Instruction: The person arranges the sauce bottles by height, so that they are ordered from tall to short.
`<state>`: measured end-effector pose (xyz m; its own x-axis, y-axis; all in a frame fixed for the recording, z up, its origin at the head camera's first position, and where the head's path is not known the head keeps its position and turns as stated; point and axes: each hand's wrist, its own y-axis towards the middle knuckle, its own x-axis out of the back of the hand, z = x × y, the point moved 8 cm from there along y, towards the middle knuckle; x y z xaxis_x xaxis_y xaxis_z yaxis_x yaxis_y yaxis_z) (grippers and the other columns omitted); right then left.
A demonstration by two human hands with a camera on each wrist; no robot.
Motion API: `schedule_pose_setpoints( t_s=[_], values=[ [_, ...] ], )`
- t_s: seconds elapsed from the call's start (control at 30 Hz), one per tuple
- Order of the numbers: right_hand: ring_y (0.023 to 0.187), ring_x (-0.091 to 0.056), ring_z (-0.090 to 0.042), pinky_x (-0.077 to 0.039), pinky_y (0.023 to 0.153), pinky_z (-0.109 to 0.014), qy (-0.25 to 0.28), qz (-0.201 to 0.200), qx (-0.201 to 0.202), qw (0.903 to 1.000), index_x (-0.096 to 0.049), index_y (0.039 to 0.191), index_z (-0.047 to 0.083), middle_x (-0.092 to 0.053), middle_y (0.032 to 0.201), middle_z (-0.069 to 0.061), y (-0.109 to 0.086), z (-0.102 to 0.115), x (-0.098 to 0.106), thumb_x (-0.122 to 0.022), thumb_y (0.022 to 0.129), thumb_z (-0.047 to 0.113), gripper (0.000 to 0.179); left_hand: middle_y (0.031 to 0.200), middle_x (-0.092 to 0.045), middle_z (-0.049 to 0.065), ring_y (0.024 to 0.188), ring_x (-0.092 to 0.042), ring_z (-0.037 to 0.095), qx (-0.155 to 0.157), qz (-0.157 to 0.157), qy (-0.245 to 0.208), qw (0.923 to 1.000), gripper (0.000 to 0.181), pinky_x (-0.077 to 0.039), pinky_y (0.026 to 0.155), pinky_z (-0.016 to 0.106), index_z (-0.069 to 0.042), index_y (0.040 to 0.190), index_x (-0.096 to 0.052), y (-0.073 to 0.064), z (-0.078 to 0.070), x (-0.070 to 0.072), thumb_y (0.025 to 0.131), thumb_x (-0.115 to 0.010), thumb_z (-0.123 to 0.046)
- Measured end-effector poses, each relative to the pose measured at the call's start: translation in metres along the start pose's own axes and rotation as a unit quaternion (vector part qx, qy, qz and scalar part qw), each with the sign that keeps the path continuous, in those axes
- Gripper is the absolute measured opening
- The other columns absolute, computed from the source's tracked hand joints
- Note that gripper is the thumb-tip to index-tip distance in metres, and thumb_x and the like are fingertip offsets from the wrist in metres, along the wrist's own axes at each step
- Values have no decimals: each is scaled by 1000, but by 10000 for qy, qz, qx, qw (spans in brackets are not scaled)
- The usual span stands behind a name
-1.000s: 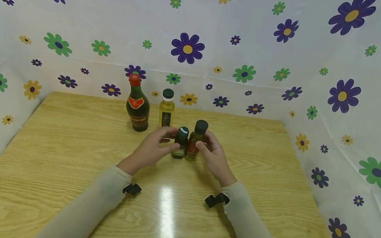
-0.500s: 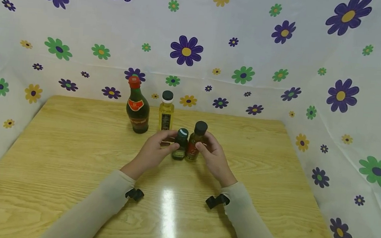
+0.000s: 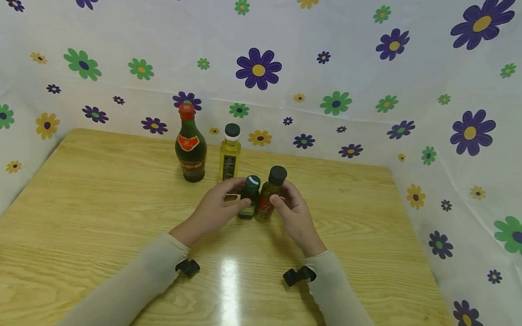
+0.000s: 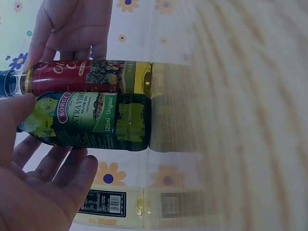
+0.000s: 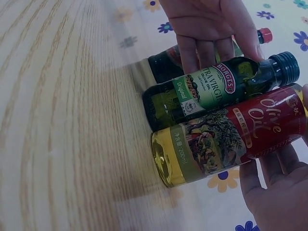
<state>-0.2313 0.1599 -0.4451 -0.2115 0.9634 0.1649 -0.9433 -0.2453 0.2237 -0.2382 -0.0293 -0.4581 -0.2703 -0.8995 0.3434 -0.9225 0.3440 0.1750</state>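
Note:
Two small olive oil bottles stand upright side by side on the table in the head view. My left hand (image 3: 211,207) holds the dark green, green-capped olive oil bottle (image 5: 207,94), thumb at its near side and fingers around its far left side. My right hand (image 3: 301,222) holds the red-labelled olive oil bottle (image 3: 265,208) with a black cap, thumb in front and fingers behind. In the wrist views the two bottles are close against each other, with their bases at the wooden surface.
Behind on the left stands a tall dark green bottle (image 3: 190,152) with a red cap. Beside it is a yellow oil bottle (image 3: 230,153) with a dark cap, its lower part hidden by my left hand. A flowered cloth (image 3: 289,37) hangs behind the wooden table (image 3: 102,196).
Both hands keep their places at the two olive oil bottles. The left forearm has shifted slightly right; the view has moved a little.

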Motion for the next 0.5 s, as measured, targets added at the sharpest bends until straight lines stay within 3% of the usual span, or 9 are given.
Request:
schedule_pose_setpoints(
  t_s=[0.13,0.37,0.5],
  values=[
    [132,-54,-19,-44,111,-32,15,17,0,10000,-52,147,6,-58,141,-14,0,-1,0,-57,106,7,41,141,-60,2,132,-57,22,17,53,92,9999,52,-52,107,43,-16,149,-53,-1,3,-1,102,-68,-33],
    [131,-55,-22,-46,111,-40,-80,60,-43,9999,-54,145,10,-59,139,-10,1,0,3,-60,106,12,40,141,-60,3,131,-57,22,5,97,128,9999,51,-55,102,39,-16,148,-54,-1,1,-2,102,-66,-33],
    [130,-56,-21,-47,110,-38,-99,25,-55,9999,-55,145,12,-60,138,-7,1,1,3,-63,105,16,41,140,-60,3,131,-57,21,30,102,137,9998,51,-55,102,39,-16,148,-54,-2,0,-2,102,-66,-32]
  ],
)
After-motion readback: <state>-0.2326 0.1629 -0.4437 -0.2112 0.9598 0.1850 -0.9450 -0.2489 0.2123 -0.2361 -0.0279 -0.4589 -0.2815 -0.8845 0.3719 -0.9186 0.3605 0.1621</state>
